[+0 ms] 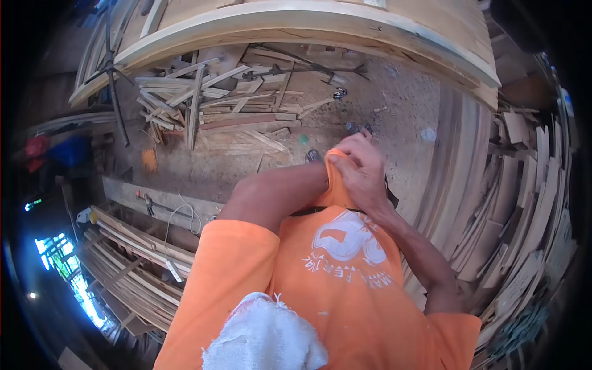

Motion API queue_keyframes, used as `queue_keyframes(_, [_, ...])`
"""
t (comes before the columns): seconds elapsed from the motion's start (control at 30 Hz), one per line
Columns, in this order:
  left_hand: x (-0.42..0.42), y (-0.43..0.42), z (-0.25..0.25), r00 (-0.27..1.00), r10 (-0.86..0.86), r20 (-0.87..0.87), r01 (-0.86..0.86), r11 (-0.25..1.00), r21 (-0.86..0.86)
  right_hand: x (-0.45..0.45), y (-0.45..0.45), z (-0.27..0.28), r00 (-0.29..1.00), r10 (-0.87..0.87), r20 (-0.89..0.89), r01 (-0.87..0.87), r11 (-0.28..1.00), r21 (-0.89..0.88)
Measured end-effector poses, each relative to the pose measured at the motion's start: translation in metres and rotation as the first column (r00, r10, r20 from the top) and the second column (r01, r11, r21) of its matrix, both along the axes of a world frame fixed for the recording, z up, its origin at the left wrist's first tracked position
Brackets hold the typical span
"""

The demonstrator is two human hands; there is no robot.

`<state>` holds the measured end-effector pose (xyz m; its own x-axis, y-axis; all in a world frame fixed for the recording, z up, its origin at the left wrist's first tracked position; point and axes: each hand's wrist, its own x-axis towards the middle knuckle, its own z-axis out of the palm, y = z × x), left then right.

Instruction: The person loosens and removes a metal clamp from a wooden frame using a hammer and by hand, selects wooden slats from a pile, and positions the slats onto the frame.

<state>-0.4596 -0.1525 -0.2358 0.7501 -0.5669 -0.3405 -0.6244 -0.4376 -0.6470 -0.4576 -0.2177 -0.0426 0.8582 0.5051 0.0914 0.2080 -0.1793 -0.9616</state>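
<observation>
My right hand (364, 168) is closed on the lower edge of the orange shirt (345, 265), pinching the fabric between thumb and fingers and holding it up in front of the body. My left forearm reaches across from the left and passes behind the raised cloth, so my left hand is hidden. White print shows on the shirt's front. A frayed white cloth (265, 336) lies over the chest at the bottom of the view.
A large pale wooden piece (296, 15) spans the top. Scattered wood strips (246, 111) cover part of the floor beyond my hands. Long boards (456, 154) run along the right, beside stacked planks (530, 216). More lumber (123, 271) lies at the lower left.
</observation>
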Motion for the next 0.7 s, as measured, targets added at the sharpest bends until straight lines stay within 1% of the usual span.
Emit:
queue_keyframes(0.03, [-0.003, -0.004, -0.005, 1.0, -0.019, -0.001, 0.019, 1.0, 0.009, 0.0, 0.0, -0.001, 0.999, 0.039, -0.004, -0.039, 0.999, -0.011])
queue_keyframes(0.07, [-0.004, -0.007, -0.008, 1.0, -0.03, -0.002, 0.03, 0.999, 0.019, 0.002, -0.003, -0.004, 1.0, 0.018, 0.001, -0.018, 1.0, -0.011])
queue_keyframes(0.13, [-0.01, -0.012, -0.014, 0.998, -0.057, -0.002, 0.057, 0.998, 0.04, 0.005, -0.007, -0.01, 0.97, 0.106, -0.218, -0.145, 0.975, -0.171])
queue_keyframes(0.17, [-0.011, -0.012, -0.016, 0.998, -0.067, 0.0, 0.067, 0.997, 0.05, 0.005, -0.009, -0.012, 0.972, 0.095, -0.213, -0.133, 0.976, -0.172])
queue_keyframes(0.23, [-0.014, -0.015, -0.02, 0.996, -0.086, 0.006, 0.086, 0.994, 0.067, 0.005, -0.016, -0.02, 0.986, 0.156, -0.062, -0.168, 0.933, -0.317])
queue_keyframes(0.27, [-0.016, -0.015, -0.023, 0.996, -0.089, 0.01, 0.088, 0.993, 0.075, 0.008, -0.018, -0.017, 0.987, 0.153, -0.058, -0.163, 0.934, -0.319])
queue_keyframes(0.33, [-0.017, -0.014, -0.029, 0.995, -0.097, 0.018, 0.095, 0.992, 0.087, 0.013, -0.024, -0.011, 0.975, 0.224, 0.005, -0.197, 0.868, -0.455])
queue_keyframes(0.37, [-0.017, -0.014, -0.033, 0.995, -0.096, 0.016, 0.094, 0.991, 0.1, 0.012, -0.026, -0.008, 0.974, 0.224, 0.008, -0.196, 0.869, -0.454])
queue_keyframes(0.43, [-0.016, -0.016, -0.048, 0.992, -0.114, 0.046, 0.108, 0.987, 0.12, 0.004, -0.034, -0.001, 0.948, 0.288, 0.135, -0.151, 0.781, -0.606])
queue_keyframes(0.47, [-0.014, -0.018, -0.088, 0.974, -0.182, 0.139, 0.151, 0.967, 0.207, 0.001, -0.042, -0.007, 0.947, 0.292, 0.137, -0.153, 0.782, -0.604])
queue_keyframes(0.5, [-0.014, -0.019, -0.124, 0.922, -0.297, 0.25, 0.194, 0.91, 0.366, -0.002, -0.05, -0.016, 0.928, 0.314, 0.202, -0.132, 0.781, -0.61])
queue_keyframes(0.53, [-0.015, -0.018, -0.18, 0.87, -0.38, 0.315, 0.222, 0.872, 0.437, -0.007, -0.054, -0.02, 0.904, 0.34, 0.261, -0.116, 0.781, -0.613])
queue_keyframes(0.57, [-0.007, -0.005, -0.115, 0.964, -0.214, 0.156, 0.158, 0.937, 0.312, -0.012, -0.054, -0.016, 0.899, 0.353, 0.262, -0.13, 0.783, -0.608])
queue_keyframes(0.6, [0.002, 0.01, -0.041, 0.999, -0.022, -0.026, 0.026, 0.984, 0.178, -0.016, -0.053, -0.005, 0.964, 0.242, 0.111, -0.135, 0.802, -0.581])
queue_keyframes(0.63, [0.011, 0.024, 0.039, 0.967, 0.16, -0.197, -0.147, 0.986, 0.08, -0.017, -0.051, 0.004, 0.991, 0.127, -0.053, -0.134, 0.819, -0.558])
queue_keyframes(0.67, [0.018, 0.031, 0.037, 0.961, 0.187, -0.202, -0.164, 0.978, 0.127, -0.016, -0.047, 0.012, 0.99, 0.133, -0.054, -0.14, 0.821, -0.553])
queue_keyframes(0.7, [0.024, 0.034, 0.036, 0.959, 0.203, -0.198, -0.178, 0.974, 0.137, -0.015, -0.044, 0.02, 0.987, 0.055, -0.153, -0.112, 0.914, -0.389])
